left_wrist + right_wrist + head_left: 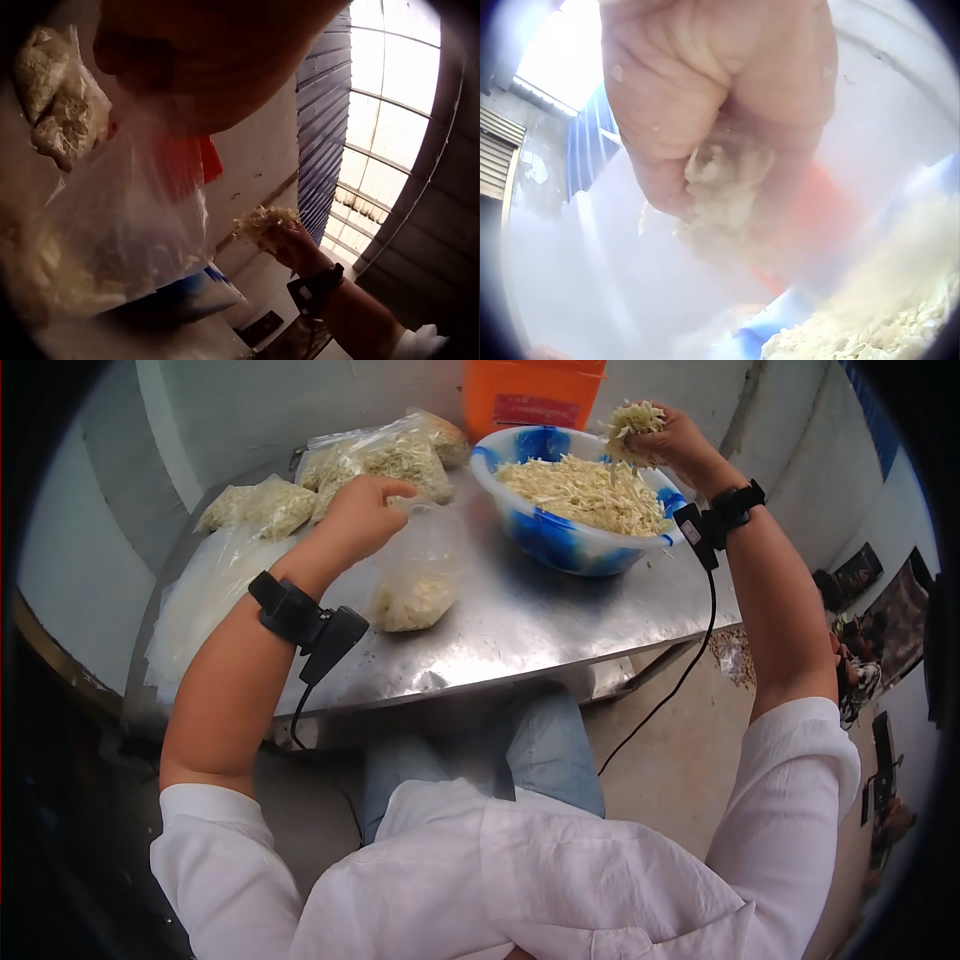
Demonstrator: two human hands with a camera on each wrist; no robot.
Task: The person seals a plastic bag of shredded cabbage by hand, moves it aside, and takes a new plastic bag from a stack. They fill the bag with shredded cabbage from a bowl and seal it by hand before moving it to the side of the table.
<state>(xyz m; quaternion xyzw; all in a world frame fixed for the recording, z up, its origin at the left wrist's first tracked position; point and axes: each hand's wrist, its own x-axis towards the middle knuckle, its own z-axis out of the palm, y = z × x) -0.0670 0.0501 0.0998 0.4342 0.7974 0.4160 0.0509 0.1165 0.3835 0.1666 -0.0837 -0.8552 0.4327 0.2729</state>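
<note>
My left hand (362, 518) pinches the top of a clear plastic bag (428, 550), which stands on the metal table partly filled with pale shreds. In the left wrist view the bag (142, 202) hangs wide below the dark, close-up hand. Raised over the right rim of a blue-and-white bowl (560, 548), my right hand (692, 452) grips a handful of shredded pale vegetable (632, 430). More of the same shreds (590, 495) heap inside the bowl. The right wrist view shows the handful (727, 187) between thumb and fingers.
Several filled clear bags (385, 460) sit at the table's back left, with flat plastic bags (205, 610) in front of them. Behind the bowl stands an orange container (535, 390) near the wall. The metal table's (500, 630) front edge lies close to my knees.
</note>
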